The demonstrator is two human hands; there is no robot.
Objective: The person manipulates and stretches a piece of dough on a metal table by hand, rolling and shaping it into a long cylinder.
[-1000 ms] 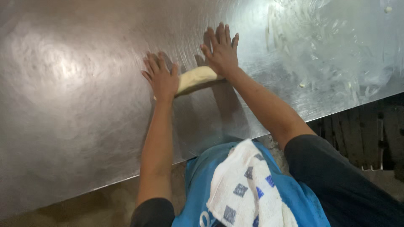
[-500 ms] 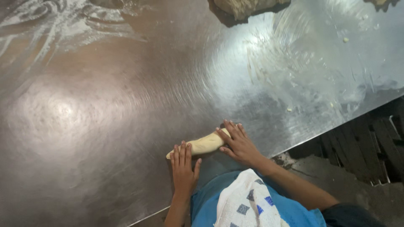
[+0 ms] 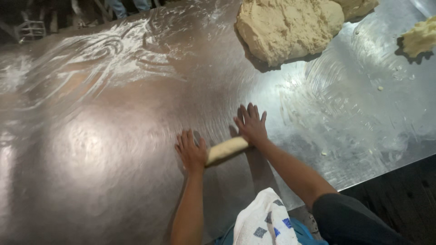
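Observation:
A short pale roll of dough (image 3: 227,150) lies on the steel table (image 3: 104,154). My left hand (image 3: 190,151) presses flat on its left end, fingers spread. My right hand (image 3: 250,124) lies flat over its right end, fingers spread and pointing away from me. Only the middle stretch of the roll shows between my two palms.
A large mass of dough (image 3: 286,28) sits at the far side of the table, with a smaller lump (image 3: 420,38) at the far right. Flour streaks (image 3: 91,59) cover the far left. The table's edge (image 3: 386,170) runs diagonally at the right. A checked white cloth (image 3: 263,222) hangs at my waist.
My hands have pushed the dough roll away from me across the table, farther from the near edge. The view has risen, so the big dough mass now shows.

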